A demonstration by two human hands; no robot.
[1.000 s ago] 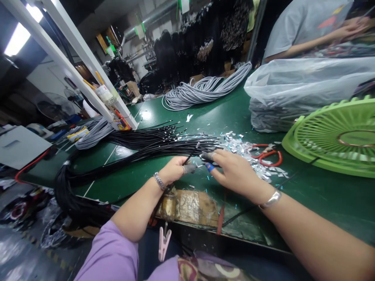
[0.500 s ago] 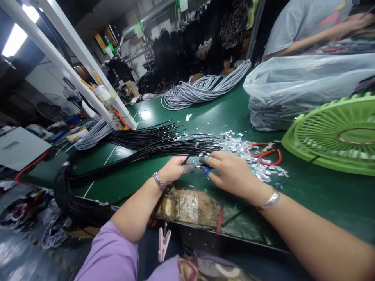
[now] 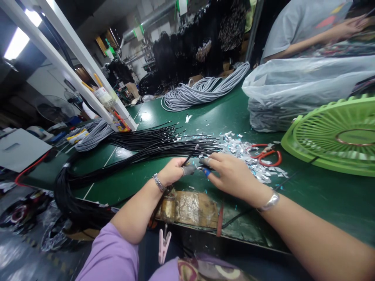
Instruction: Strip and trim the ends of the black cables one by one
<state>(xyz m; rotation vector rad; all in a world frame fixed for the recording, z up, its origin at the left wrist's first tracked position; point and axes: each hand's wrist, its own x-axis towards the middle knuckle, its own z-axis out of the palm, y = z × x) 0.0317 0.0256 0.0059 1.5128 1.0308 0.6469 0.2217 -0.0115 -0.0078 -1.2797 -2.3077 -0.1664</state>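
My left hand (image 3: 175, 170), with a grey cover on a fingertip, is closed around a black cable (image 3: 189, 157) near its end. Facing it, my right hand (image 3: 224, 168) wears grey and blue finger covers and pinches at the tip of that cable; exactly what sits between its fingers is too small to make out. Behind both hands a bundle of black cables (image 3: 146, 151) stretches across the green table, ends pointing right. Small white and blue scraps (image 3: 238, 150) lie scattered beyond my right hand. Below my hands is a taped cardboard piece (image 3: 193, 208) at the table edge.
Red-handled scissors (image 3: 271, 157) lie among the scraps. A green fan (image 3: 328, 134) stands at the right, before a plastic bag (image 3: 281, 93). Grey cable coils (image 3: 202, 91) rest at the back. A pink clothespin (image 3: 164, 246) hangs at the front edge. Another person (image 3: 301, 31) works opposite.
My hands stay almost in place, fingertips still together at the cable end. The person opposite has shifted their hands slightly.
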